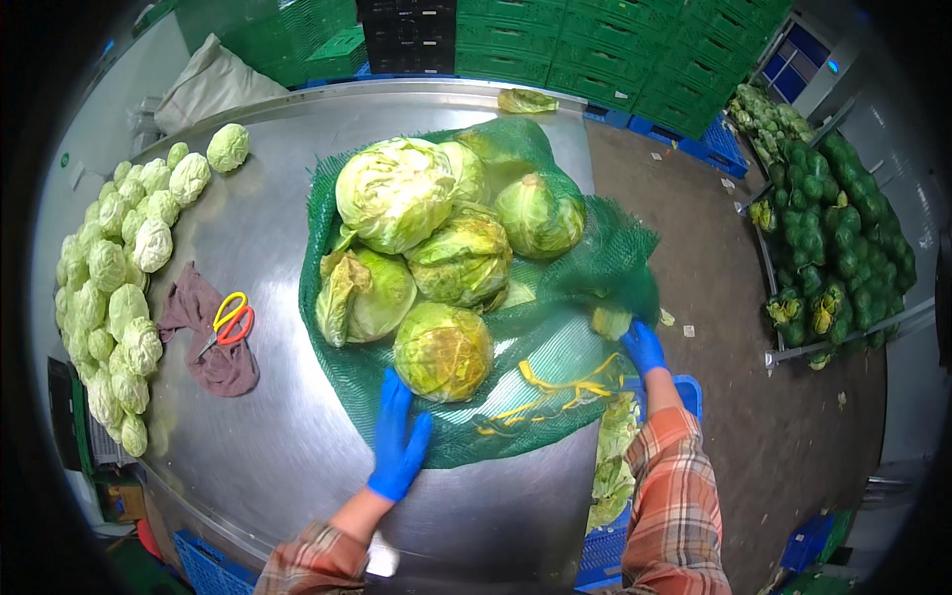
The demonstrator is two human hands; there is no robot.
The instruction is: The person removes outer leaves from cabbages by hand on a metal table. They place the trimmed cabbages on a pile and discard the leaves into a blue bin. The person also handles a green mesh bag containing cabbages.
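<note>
A green mesh bag (520,439) lies spread over the metal table, with several green cabbages on and in it. My left hand (399,439), in a blue glove, rests at the bag's near edge, thumb apart. Its fingertips touch the nearest cabbage (444,352), which has brownish outer leaves. At the table's right edge my right hand (644,348), also gloved, grips a bunched part of the mesh. Beside it, a pale leaf piece (611,324) shows within the netting. Yellow ties (573,385) lie along the bag's near right side.
Trimmed cabbages (108,266) are piled along the table's left side. Scissors (232,320) lie on a purple cloth (216,372). Below the right edge stands a blue crate (688,394) with loose leaves. Netted cabbages (840,238) fill a cart at right; green crates (513,37) are stacked behind.
</note>
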